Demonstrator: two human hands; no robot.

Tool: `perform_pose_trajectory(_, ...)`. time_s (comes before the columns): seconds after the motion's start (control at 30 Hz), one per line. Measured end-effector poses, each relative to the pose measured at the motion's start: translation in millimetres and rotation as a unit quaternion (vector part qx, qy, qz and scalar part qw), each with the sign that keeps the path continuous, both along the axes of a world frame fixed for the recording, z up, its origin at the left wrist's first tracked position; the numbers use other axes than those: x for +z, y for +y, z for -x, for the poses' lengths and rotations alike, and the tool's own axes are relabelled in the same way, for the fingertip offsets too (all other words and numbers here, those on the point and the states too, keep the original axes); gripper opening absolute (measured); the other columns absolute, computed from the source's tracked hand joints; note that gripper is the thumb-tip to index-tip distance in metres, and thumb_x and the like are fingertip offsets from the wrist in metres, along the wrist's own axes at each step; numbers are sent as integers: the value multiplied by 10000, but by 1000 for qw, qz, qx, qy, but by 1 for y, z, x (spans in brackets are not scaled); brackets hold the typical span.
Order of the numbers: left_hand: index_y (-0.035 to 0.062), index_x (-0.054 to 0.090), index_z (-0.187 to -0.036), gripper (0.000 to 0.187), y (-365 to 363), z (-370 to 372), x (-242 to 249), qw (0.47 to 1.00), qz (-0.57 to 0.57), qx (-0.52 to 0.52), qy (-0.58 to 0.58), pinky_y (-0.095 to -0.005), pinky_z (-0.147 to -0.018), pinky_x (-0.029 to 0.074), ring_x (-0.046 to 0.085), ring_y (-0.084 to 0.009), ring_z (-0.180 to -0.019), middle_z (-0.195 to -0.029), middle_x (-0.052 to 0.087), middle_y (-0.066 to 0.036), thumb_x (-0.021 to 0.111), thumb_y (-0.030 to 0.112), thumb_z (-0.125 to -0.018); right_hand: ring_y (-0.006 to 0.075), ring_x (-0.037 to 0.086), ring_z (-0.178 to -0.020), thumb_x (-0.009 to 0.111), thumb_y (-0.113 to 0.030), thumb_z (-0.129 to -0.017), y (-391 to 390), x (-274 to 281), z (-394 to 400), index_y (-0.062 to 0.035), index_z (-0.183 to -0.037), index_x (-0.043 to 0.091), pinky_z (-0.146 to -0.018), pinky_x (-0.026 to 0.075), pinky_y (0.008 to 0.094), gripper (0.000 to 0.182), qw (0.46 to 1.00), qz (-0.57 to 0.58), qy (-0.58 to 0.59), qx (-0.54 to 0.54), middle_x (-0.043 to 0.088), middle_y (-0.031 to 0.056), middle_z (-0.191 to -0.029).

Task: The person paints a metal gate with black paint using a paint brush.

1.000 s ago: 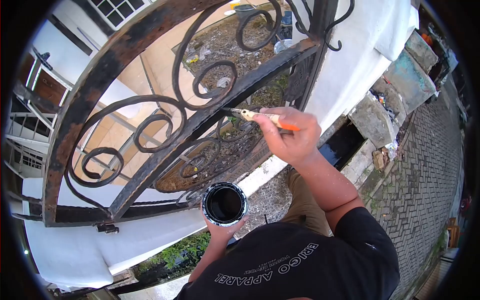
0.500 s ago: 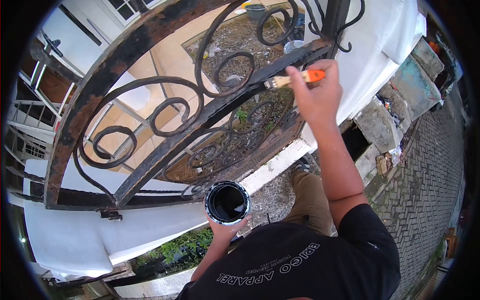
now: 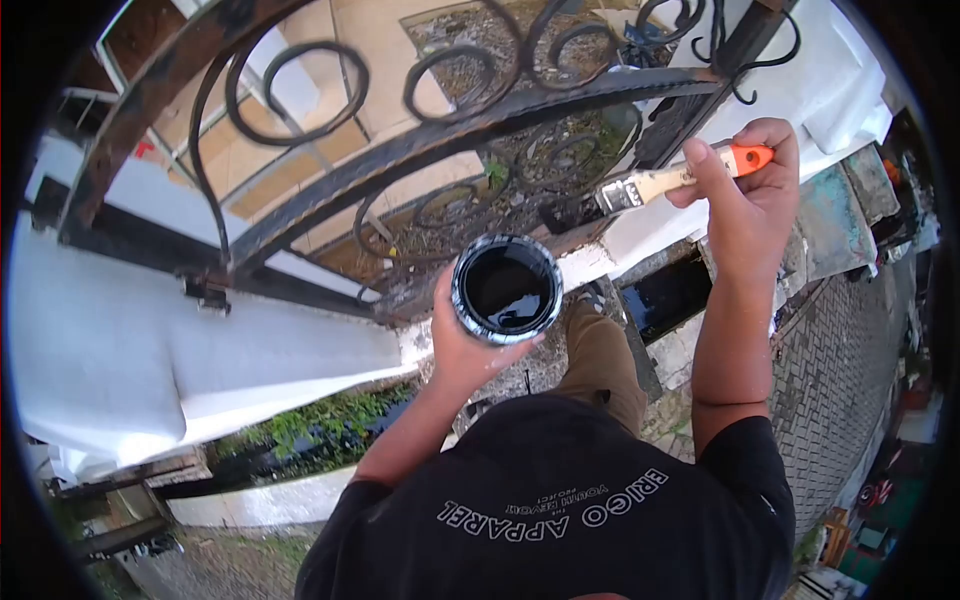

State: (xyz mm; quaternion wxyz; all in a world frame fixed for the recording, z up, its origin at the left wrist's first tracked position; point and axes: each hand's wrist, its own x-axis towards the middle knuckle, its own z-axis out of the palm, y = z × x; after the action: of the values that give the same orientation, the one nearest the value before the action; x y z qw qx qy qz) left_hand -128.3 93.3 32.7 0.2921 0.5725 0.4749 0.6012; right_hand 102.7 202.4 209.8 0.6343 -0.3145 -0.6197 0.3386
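My left hand [image 3: 472, 352] is wrapped round a can of black paint [image 3: 507, 290], held in front of my chest with its open top facing up. Paint is smeared on the can's rim. Between the thumb and fingers of my right hand [image 3: 750, 200] is a paintbrush [image 3: 665, 184] with an orange-tipped wooden handle. Its dark bristles point left, to the upper right of the can and apart from it. Beyond both hands stands a dark wrought-iron gate [image 3: 440, 135] with scrolls and rusty patches on its curved outer bar.
White cloth or sheeting [image 3: 200, 340] covers the wall at left, with more white covering [image 3: 815, 70] at upper right. Green plants [image 3: 320, 425] grow along a ditch below. A dark drain opening [image 3: 665, 295] lies near my foot, and brick paving [image 3: 830, 370] runs along the right.
The brush has come away from the gate's bar, moving right and slightly down. The paint can has risen and shifted right in view. The camera's view of the gate has shifted too.
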Motion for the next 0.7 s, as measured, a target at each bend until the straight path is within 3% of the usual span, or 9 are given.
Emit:
perform_pose_trajectory(0.17, 7, 301, -1433, 1133, -19, 3, 9, 999, -1, 6, -40, -410, -1080, 418, 545, -268, -1245, -1339, 522, -170, 961, 233, -541, 77, 614, -687, 777, 27, -806, -45, 12, 36, -55, -987, 437, -519, 526, 208, 393, 992, -22, -97, 77, 499, 19, -852)
perform_pose_trajectory(0.23, 5, 293, -1438, 1138, -26, 6, 7, 997, 10, -12, -71, -402, -1072, 428, 547, -260, -1246, -1341, 523, -165, 958, 229, -542, 81, 576, -655, 793, 20, -792, -51, 9, 45, -54, -968, 462, -520, 471, 226, 382, 967, -111, -212, 84, 511, 25, -863)
perform_pose_trajectory(0.3, 9, 291, -1442, 1138, -31, 10, 3, 997, 7, -7, -72, -403, -1072, 428, 546, -262, -1248, -1341, 521, -167, 953, 216, -541, 108, 560, -619, 809, -37, -793, -58, 6, 60, -60, -958, 482, -517, 445, 256, 366, 972, -89, -197, 93, 549, 42, -846)
perform_pose_trajectory(0.37, 11, 294, -1445, 1146, -34, 13, 1, 997, -9, -3, -77, -406, -1077, 424, 543, -269, -1252, -1347, 514, -171, 953, 218, -531, 146, 588, -584, 805, -110, -814, -63, 7, 70, -68, -963, 486, -518, 460, 268, 355, 947, -108, -293, 70, 586, 58, -815)
perform_pose_trajectory(0.4, 11, 294, -1445, 1146, -36, 16, 0, 997, -11, -1, -78, -406, -1077, 424, 543, -269, -1252, -1347, 514, -171, 953, 218, -531, 204, 623, -573, 799, -165, -825, -66, 9, 73, -73, -962, 489, -523, 476, 288, 351, 936, -116, -326, 58, 597, 74, -789)
perform_pose_trajectory(0.57, 19, 314, -1446, 1142, -42, 20, 12, 997, -14, 3, -70, -412, -1085, 417, 536, -290, -1262, -1355, 508, -171, 948, 232, -520, 251, 657, -592, 796, -178, -826, -71, 2, 90, -66, -962, 489, -539, 491, 311, 354, 918, -103, -373, 82, 599, 92, -795)
perform_pose_trajectory(0.7, 15, 323, -1439, 1127, -43, 24, 2, 997, 0, 11, -73, -409, -1086, 414, 535, -290, -1262, -1357, 506, -168, 941, 218, -518, 175, 633, -605, 784, -140, -833, -62, -2, 84, -71, -952, 481, -547, 493, 302, 333, 934, -102, -334, 78, 582, 74, -791)
